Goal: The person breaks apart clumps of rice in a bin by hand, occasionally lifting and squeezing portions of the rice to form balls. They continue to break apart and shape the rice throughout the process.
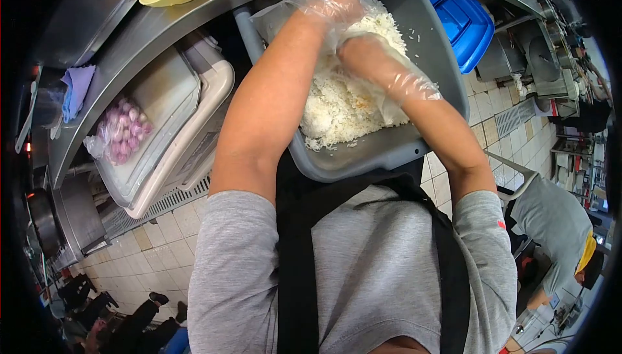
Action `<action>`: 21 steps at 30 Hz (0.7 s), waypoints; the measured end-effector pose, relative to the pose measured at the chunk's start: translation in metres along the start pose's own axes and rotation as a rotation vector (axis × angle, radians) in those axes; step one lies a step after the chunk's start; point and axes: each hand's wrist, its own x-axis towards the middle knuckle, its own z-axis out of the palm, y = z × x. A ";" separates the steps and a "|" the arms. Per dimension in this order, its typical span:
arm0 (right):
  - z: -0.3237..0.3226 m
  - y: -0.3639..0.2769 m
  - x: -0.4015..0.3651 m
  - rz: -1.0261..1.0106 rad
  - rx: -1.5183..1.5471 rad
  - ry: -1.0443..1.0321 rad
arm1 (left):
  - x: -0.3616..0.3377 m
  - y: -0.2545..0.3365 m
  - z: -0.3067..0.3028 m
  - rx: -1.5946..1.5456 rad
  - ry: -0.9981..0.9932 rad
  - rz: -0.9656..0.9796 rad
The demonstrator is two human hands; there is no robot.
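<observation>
Obs.: gray tub (382,156) braced against the person's apron below the steel counter (162,36), likely for reach; both gloved hands, left hand (330,4) and right hand (372,59), sunk in the cooked rice (334,111) inside, finger closure not discernible.

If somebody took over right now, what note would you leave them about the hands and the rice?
Left hand: gloved, on top of the rice at the far end of the grey tub.
Right hand: gloved, pressed into the rice just beside it. Grip unclear for both.
Done: the rice sits heaped in the tub.
Left: much of it still looks clumped; the near end of the tub is bare.
</observation>
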 end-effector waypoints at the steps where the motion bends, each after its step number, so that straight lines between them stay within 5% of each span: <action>1: 0.009 -0.010 -0.002 -0.074 -0.051 0.168 | -0.002 0.000 -0.001 -0.008 0.008 0.004; 4: 0.004 -0.032 -0.014 -0.354 0.023 0.197 | 0.002 -0.001 0.002 0.010 0.005 0.045; 6: 0.027 -0.046 -0.002 -0.403 0.296 -0.018 | 0.005 -0.003 0.005 0.022 0.020 0.081; 9: 0.047 -0.068 -0.019 -0.675 0.160 -0.043 | 0.005 -0.001 0.008 0.023 0.054 0.120; 12: 0.064 -0.081 -0.003 -0.528 0.070 -0.195 | 0.003 0.001 0.006 0.006 0.027 0.121; 15: 0.086 -0.083 0.015 -0.633 0.034 -0.191 | -0.003 0.000 -0.001 -0.003 -0.011 0.109; 18: 0.070 -0.080 0.009 -0.748 0.128 -0.334 | -0.005 -0.004 -0.001 0.049 -0.039 0.099; 21: 0.012 -0.055 -0.018 -0.552 0.480 -0.639 | -0.001 -0.010 0.000 -0.012 -0.034 0.168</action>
